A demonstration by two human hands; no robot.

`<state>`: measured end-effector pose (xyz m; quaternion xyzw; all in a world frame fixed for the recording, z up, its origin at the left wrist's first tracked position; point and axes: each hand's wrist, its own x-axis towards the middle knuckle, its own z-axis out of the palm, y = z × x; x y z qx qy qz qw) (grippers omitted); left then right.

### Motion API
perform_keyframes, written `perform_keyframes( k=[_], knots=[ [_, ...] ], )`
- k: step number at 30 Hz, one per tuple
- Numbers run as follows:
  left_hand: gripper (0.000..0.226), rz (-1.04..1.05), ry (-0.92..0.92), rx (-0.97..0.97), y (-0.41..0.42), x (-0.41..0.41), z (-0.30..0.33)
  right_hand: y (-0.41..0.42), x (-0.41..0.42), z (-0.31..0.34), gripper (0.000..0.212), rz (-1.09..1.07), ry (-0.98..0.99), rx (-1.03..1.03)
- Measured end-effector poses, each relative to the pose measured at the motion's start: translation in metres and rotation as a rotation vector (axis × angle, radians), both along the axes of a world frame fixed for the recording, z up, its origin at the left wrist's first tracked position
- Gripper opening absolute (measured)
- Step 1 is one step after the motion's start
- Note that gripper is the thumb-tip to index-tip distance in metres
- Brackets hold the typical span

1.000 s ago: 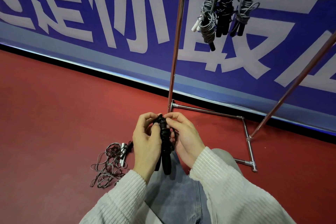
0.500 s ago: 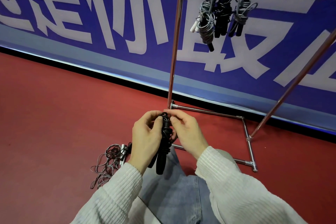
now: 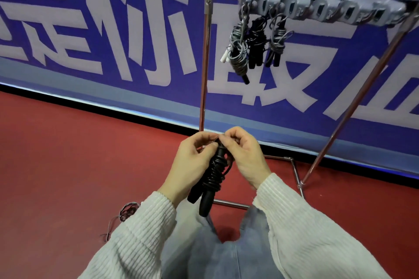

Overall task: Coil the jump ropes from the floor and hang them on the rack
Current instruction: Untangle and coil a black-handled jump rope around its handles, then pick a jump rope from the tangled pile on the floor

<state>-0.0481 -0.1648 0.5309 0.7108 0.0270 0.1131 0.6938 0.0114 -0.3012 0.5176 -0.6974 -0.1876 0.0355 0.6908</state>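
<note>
The view has tipped upward, lifting both hands. The left hand (image 3: 192,165) and right hand (image 3: 243,156) pinch the coiled black rope (image 3: 215,172) at centre. Coiling looks finished; next, lift toward the rack (image 3: 317,10) at one o'clock.

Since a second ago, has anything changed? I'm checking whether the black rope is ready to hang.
Both hands, left hand and right hand, have lifted the coiled black jump rope slightly toward the rack. Both keep their grip at its top. The hung ropes and the loose rope on the floor are unchanged.
</note>
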Motion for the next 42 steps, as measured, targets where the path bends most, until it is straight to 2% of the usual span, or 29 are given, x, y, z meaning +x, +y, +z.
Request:
perform_keyframes(
  k=[4,9,13,17,20,25,27,31,33,37,42],
  knots=[
    [0.012,-0.127,0.004,0.082,-0.018,0.026,0.022,-0.015,0.012,0.025,0.026,-0.030,0.081,0.133],
    [0.013,-0.089,-0.048,-0.051,-0.046,0.058,0.056,-0.049,0.032,0.070,0.012,0.026,0.199,0.235],
    [0.010,-0.025,-0.179,0.131,-0.071,0.090,0.084,-0.077,0.056,0.099,0.013,-0.070,0.087,0.191],
    [0.011,0.049,-0.288,0.339,-0.096,0.125,0.110,-0.094,0.079,0.120,0.018,-0.287,-0.063,0.090],
    [0.020,0.020,-0.392,0.394,-0.114,0.150,0.129,-0.107,0.099,0.137,0.015,-0.416,-0.109,0.101],
    [0.016,0.075,-0.546,0.526,-0.146,0.197,0.155,-0.122,0.139,0.168,0.013,-0.574,-0.156,0.128],
    [0.017,0.110,-0.521,0.509,-0.157,0.212,0.160,-0.125,0.155,0.174,0.015,-0.556,-0.104,0.124],
    [0.020,0.167,-0.433,0.419,-0.158,0.227,0.159,-0.134,0.176,0.181,0.021,-0.348,0.041,0.095],
    [0.020,0.162,-0.416,0.396,-0.152,0.232,0.155,-0.134,0.182,0.181,0.019,-0.306,0.047,0.071],
    [0.018,0.178,-0.446,0.383,-0.139,0.242,0.162,-0.116,0.198,0.182,0.016,-0.379,-0.016,0.060],
    [0.012,0.241,-0.390,0.239,-0.117,0.257,0.174,-0.086,0.217,0.190,0.015,-0.420,-0.032,0.072]
  ],
)
